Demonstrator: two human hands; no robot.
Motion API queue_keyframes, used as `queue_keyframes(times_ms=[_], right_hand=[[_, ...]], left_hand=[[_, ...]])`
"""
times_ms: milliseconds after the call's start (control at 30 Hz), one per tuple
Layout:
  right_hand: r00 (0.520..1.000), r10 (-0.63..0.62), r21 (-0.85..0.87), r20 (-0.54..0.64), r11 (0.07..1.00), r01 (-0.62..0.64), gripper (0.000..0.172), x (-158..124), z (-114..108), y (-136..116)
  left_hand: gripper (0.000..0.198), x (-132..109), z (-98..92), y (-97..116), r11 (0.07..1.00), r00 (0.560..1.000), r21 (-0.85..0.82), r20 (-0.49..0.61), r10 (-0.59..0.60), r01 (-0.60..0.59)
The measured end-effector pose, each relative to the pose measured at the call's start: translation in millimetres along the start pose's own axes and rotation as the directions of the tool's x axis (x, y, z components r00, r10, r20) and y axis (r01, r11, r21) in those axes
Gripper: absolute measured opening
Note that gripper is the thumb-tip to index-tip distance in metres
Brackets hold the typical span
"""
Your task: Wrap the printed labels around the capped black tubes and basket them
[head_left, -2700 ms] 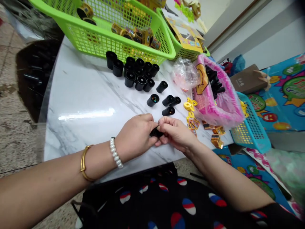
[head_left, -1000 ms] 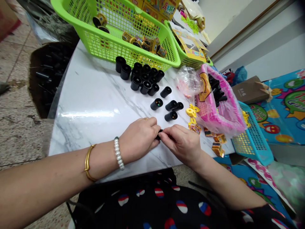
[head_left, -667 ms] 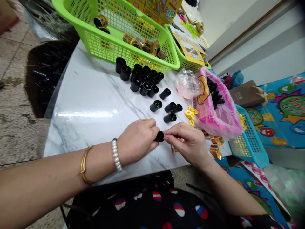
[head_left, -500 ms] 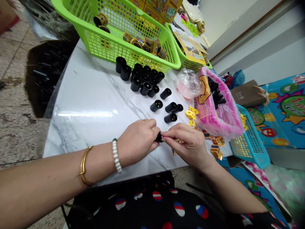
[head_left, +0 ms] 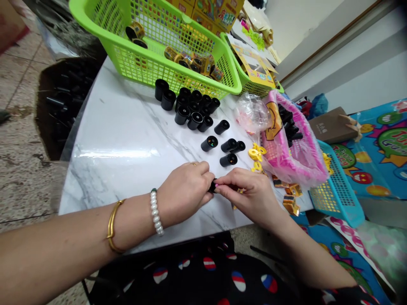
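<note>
Wrapped in the fingers of my left hand [head_left: 186, 190] is a small black plastic cylinder [head_left: 212, 186], mostly hidden by the hand. The thumb and fingers of my right hand [head_left: 251, 190] are pinched together at its right end. A tiny pink spot shows at those fingertips; I cannot tell whether it is a fingernail or a small part. Beyond the hands stand several similar black cylinders [head_left: 194, 121], some grouped closely. A separate one [head_left: 209, 143] has coloured bits visible inside its open top. Just right of my right hand lie yellow ring-like plastic pieces [head_left: 256, 153].
A green basket [head_left: 146, 55] with gold-wrapped cylinders borders the table's far side. On the right are a pink basket [head_left: 313, 148] of black parts, a clear plastic bag [head_left: 251, 112] and a blue basket [head_left: 349, 207]. Gold-and-brown pieces [head_left: 291, 204] lie near the right edge.
The whole view has shifted slightly, with things sitting a little lower. Both hands keep nearly the same grip; the right fingertips have moved only slightly at the cylinder's end.
</note>
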State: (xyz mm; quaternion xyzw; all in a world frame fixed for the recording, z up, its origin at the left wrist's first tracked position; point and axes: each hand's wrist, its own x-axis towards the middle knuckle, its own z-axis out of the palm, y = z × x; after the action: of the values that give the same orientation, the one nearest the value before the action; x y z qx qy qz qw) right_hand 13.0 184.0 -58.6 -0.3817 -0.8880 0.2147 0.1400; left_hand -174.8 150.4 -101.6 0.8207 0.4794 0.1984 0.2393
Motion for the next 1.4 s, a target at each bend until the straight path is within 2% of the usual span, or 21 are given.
queue_keyframes(times_ms=[167,233,333,400,533,667,867,967,1100,1267,1333,1400], right_hand=[[0.991,0.123,0.142,-0.059,0.983,-0.114,0.011,-8.2,2.6,-2.0],[0.972,0.228,0.284,-0.055,0.937,-0.204,0.013,-9.4,2.4,-3.5],[0.903,0.428,0.550,0.034,0.746,-0.375,0.018,-9.0,3.0,-3.2],[0.858,0.491,0.641,0.150,0.613,-0.462,0.025,-7.9,5.1,-1.0],[0.798,0.473,0.677,0.373,0.450,-0.583,0.035,-4.4,12.9,4.1],[0.762,0.446,0.691,0.469,0.351,-0.631,0.034,0.7,17.7,2.4],[0.695,0.497,0.615,0.519,0.348,-0.708,0.024,9.9,14.3,0.0],[0.702,0.407,0.626,0.584,0.324,-0.709,0.031,8.3,15.5,5.5],[0.760,0.429,0.725,0.488,0.286,-0.627,0.036,0.8,18.9,11.5],[0.736,0.437,0.781,0.517,0.112,-0.615,0.035,-5.9,11.9,8.3],[0.743,0.468,0.801,0.479,0.114,-0.588,0.033,-6.6,8.9,5.3],[0.751,0.493,0.799,0.438,0.170,-0.577,0.030,-6.1,8.9,2.5]], left_hand=[[0.017,0.9,0.3,-0.8,1.000,1.000,-0.004,-0.012,0.006,-0.006],[0.017,0.9,0.7,-1.1,1.000,1.000,-0.002,-0.021,0.007,-0.007],[0.015,0.7,0.8,-0.9,1.000,1.000,-0.003,-0.024,0.010,-0.010],[0.014,0.7,0.8,-0.8,1.000,1.000,-0.008,-0.025,0.014,-0.014],[0.016,0.9,1.9,-1.0,1.000,0.999,-0.006,-0.044,0.017,-0.018],[0.016,0.6,4.2,-1.3,0.999,0.998,0.015,-0.050,0.031,-0.031],[0.018,2.5,5.2,-2.8,0.999,0.999,0.017,-0.035,0.038,-0.038],[0.017,2.8,4.1,-3.3,0.999,0.998,-0.007,-0.033,0.051,-0.051],[0.015,3.2,3.0,-2.8,0.998,0.998,0.000,-0.032,0.060,-0.060],[0.014,3.8,2.8,-2.9,0.998,0.997,0.012,-0.055,0.058,-0.058],[0.014,3.8,2.9,-3.1,0.998,0.997,0.011,-0.053,0.057,-0.056],[0.015,3.8,3.0,-3.2,0.998,0.997,0.004,-0.046,0.057,-0.057]])
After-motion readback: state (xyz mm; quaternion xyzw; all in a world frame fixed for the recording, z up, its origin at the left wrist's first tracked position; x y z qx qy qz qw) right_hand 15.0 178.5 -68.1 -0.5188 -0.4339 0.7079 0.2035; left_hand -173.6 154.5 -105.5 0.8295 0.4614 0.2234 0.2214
